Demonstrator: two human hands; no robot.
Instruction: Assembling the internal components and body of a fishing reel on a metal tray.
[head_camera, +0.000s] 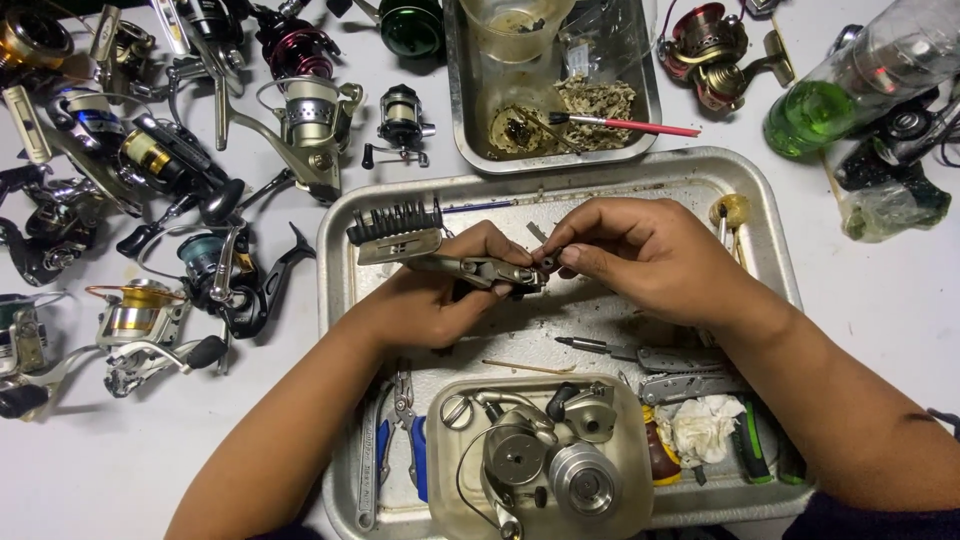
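Low centre: clear tub (640, 470) of grey reel parts (545, 455). Mid-frame, over steel tray (770, 230): left hand (430, 300) clamped round folding multi-tool (480, 270), right hand (640, 250) pinching small dark bit (547, 262) at its tip. Seemingly seating the bit; next calls for steady alignment, firm push. Matte metal, gritty tray. Upper left: glossy reels (160, 160).

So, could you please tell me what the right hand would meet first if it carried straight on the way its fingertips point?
The right hand points left, so it would probably first meet the grey metal multi-tool gripped in the left hand. Its fingertips already pinch a small dark part at that tool's tip, though depth is hard to judge.
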